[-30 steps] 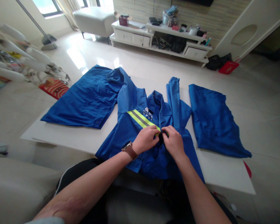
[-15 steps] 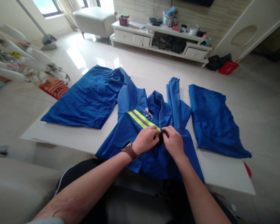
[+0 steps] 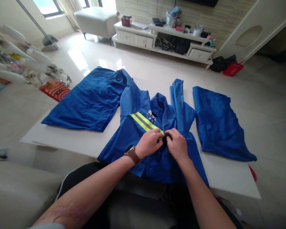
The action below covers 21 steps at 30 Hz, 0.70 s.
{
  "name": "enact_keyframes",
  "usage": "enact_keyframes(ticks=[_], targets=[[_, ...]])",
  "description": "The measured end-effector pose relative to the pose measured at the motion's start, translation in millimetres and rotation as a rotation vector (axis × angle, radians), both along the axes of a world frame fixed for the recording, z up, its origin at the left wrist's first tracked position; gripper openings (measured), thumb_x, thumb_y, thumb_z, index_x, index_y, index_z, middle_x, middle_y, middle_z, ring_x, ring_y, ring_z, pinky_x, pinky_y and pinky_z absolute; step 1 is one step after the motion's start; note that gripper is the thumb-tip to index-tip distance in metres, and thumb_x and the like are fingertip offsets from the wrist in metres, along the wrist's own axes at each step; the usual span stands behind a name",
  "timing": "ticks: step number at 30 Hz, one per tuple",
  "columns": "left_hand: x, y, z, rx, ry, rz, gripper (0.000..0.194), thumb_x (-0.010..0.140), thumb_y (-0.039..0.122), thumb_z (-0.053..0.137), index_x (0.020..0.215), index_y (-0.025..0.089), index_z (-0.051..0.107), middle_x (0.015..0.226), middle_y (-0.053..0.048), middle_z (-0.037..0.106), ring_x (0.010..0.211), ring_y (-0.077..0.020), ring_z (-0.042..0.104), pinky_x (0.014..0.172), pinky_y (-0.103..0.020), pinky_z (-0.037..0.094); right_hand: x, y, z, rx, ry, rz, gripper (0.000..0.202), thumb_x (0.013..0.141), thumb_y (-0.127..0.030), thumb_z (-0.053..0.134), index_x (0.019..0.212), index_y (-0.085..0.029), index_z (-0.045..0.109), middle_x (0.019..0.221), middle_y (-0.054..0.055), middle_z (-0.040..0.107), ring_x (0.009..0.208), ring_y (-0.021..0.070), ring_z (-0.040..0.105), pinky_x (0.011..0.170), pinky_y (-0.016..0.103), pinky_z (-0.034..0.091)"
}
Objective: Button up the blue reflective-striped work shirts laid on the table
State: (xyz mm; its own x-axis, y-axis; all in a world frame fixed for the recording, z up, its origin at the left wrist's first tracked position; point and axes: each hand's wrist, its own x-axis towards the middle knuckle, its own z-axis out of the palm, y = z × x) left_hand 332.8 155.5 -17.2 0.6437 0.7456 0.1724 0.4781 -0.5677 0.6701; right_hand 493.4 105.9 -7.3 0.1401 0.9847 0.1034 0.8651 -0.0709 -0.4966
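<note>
A blue work jacket (image 3: 135, 132) lies front up on the white table, its collar facing away from me. A yellow and grey reflective stripe (image 3: 145, 122) crosses its chest below a white printed logo. My left hand (image 3: 149, 141), with a watch (image 3: 132, 154) on the wrist, pinches one front edge of the jacket at the stripe's end. Right beside it, my right hand (image 3: 177, 143) is closed on the opposite front edge. The fingertips almost meet, and the spot between them is partly hidden. Both sleeves point toward the far side.
Folded blue garments lie on the white table (image 3: 73, 141): one (image 3: 85, 101) at left, partly under a sleeve, another (image 3: 220, 125) at right. A white TV cabinet (image 3: 135, 36) and a pale bench (image 3: 96, 20) stand beyond. A cluttered rack (image 3: 26, 60) is at far left.
</note>
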Motion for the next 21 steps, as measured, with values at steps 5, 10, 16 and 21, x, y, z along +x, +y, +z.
enact_keyframes(ticks=[5,10,16,21], targets=[[0.1,-0.4,0.3,-0.001,0.017,0.015,0.019,0.09,0.016,0.057,0.094,0.02,0.075,0.088,-0.004,0.065,0.084,-0.0168,0.063,0.075,-0.026,0.047,-0.3,0.0,0.1,-0.024,-0.019,-0.019,0.023,0.095,-0.018,0.05,0.1,-0.026,0.072,0.107,0.002,0.071,0.094,0.0199,0.065,0.073,0.028,0.044],[-0.6,0.7,1.9,-0.025,0.009,0.047,0.021,0.089,0.017,0.058,0.098,0.021,0.077,0.092,-0.003,0.068,0.085,-0.0168,0.065,0.076,-0.026,0.049,2.0,-0.1,0.2,0.002,-0.038,-0.097,0.022,0.096,-0.02,0.051,0.104,-0.025,0.071,0.109,0.003,0.071,0.094,0.0201,0.065,0.073,0.028,0.043],[-1.6,0.8,1.7,-0.025,-0.001,0.055,0.022,0.087,0.016,0.059,0.098,0.021,0.078,0.091,-0.003,0.068,0.084,-0.0164,0.064,0.076,-0.026,0.049,5.4,1.2,0.4,0.024,-0.042,-0.139,0.019,0.093,-0.024,0.054,0.104,-0.025,0.071,0.108,0.003,0.072,0.093,0.0203,0.066,0.074,0.029,0.044],[-1.3,1.0,2.6,-0.036,0.013,0.055,0.021,0.088,0.018,0.061,0.1,0.021,0.078,0.092,-0.003,0.068,0.083,-0.0163,0.065,0.077,-0.026,0.05,5.2,1.9,-0.1,0.025,-0.013,-0.127,0.02,0.091,-0.026,0.054,0.103,-0.025,0.07,0.106,0.004,0.071,0.091,0.0212,0.066,0.075,0.03,0.046]])
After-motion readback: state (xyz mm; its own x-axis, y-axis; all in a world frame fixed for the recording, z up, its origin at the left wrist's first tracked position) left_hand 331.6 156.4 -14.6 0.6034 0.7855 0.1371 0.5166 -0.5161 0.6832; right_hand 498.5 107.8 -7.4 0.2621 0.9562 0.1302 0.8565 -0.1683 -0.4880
